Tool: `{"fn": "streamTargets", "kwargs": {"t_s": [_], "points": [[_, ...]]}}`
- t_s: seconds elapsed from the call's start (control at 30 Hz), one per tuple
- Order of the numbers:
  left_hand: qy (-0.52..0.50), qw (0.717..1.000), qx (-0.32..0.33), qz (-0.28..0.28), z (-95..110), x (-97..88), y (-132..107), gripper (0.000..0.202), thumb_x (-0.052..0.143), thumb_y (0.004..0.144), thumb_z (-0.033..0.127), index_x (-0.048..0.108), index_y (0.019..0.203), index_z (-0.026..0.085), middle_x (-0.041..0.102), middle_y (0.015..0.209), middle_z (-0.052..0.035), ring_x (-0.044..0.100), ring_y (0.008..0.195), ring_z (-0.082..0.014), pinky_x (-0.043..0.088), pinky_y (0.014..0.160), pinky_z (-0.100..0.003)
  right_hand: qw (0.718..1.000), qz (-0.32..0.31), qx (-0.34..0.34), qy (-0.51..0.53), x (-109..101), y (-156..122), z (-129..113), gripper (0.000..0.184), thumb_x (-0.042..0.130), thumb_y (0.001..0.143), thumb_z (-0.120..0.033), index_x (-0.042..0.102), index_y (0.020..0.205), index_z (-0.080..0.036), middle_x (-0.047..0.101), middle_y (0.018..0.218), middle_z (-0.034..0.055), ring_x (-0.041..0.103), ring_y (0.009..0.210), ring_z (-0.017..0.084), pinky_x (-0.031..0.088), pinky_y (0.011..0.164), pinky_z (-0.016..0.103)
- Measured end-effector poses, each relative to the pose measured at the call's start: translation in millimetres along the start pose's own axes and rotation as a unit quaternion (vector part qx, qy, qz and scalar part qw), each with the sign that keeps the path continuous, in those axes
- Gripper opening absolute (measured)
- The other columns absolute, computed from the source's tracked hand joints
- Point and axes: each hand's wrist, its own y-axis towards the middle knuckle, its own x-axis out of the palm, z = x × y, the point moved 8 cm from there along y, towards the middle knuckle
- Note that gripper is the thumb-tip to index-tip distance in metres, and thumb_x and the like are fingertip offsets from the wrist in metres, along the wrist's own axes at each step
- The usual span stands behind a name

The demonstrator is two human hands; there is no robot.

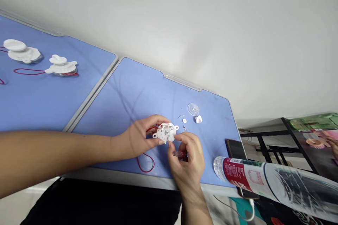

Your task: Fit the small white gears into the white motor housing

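My left hand [132, 139] grips a round white plastic casing [163, 133] with small side lugs, its inner workings facing up. A red cord [146, 171] hangs in a loop from the casing's left side. At the casing's near right edge, the thumb and forefinger of my right hand [191, 160] pinch a small white plastic piece [171, 137]. Under the curled fingers of that hand shows a translucent red handle [179, 154]; its other end is hidden. Beyond the hands lie a clear plastic disc [193, 109], a white knob [198, 119], a small white washer [184, 121] and tiny screws [185, 128].
Two white units [61, 66] with knobs and red cords sit on the left blue table [34, 102]. At right, a large water bottle [243, 175] lies across a phone [236, 148]. A white wall runs behind. Another person's hand [333, 146] shows far right.
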Motion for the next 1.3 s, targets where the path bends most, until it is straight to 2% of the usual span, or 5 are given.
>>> {"fn": "streamTargets", "kwargs": {"t_s": [0.43,0.67,0.87,1.03,1.3], "points": [[0.001,1.0,-0.001,0.001,-2,0.7,2,0.039,0.065,0.074,0.015,0.055,0.112,0.019,0.066,0.108,-0.0043,0.065,0.101,-0.0179,0.053,0.092,-0.034,1.0,0.006,-0.002,0.003,0,-1,1,0.016,0.059,0.085,-0.01,0.058,0.098,-0.02,0.056,0.089,0.0039,0.052,0.066,0.01,0.042,0.045,0.019],[0.002,1.0,-0.013,0.013,-2,-0.5,1,0.04,0.065,0.074,0.016,0.055,0.113,0.018,0.067,0.109,-0.0049,0.066,0.103,-0.0189,0.053,0.094,-0.035,1.0,0.012,-0.006,-0.003,-2,-1,-2,0.015,0.059,0.085,-0.011,0.058,0.098,-0.02,0.056,0.088,0.0032,0.047,0.06,0.009,0.042,0.044,0.019],[0.006,1.0,-0.016,0.022,-2,-2.1,1,0.041,0.065,0.074,0.016,0.055,0.114,0.019,0.067,0.114,-0.005,0.065,0.106,-0.0187,0.053,0.096,-0.034,0.997,0.016,0.044,-0.067,-14,-7,20,0.01,0.06,0.084,-0.016,0.061,0.093,-0.02,0.058,0.089,0.0022,0.042,0.053,0.007,0.043,0.047,0.021],[0.02,0.999,-0.015,0.027,-2,-2.9,1,0.04,0.065,0.076,0.017,0.055,0.114,0.02,0.067,0.115,-0.0048,0.066,0.106,-0.0195,0.053,0.098,-0.036,0.991,-0.034,0.073,-0.103,-13,-8,41,0.006,0.058,0.083,-0.019,0.062,0.088,-0.019,0.06,0.088,0.0034,0.05,0.06,0.011,0.043,0.05,0.023],[0.021,0.999,-0.014,0.023,-2,-2.5,2,0.039,0.064,0.077,0.018,0.056,0.115,0.02,0.067,0.113,-0.0044,0.066,0.105,-0.0193,0.053,0.097,-0.034,0.988,-0.094,0.104,-0.064,1,-7,50,0.013,0.053,0.083,-0.014,0.062,0.089,-0.02,0.062,0.089,0.0028,0.052,0.061,0.012,0.044,0.054,0.024]]}}
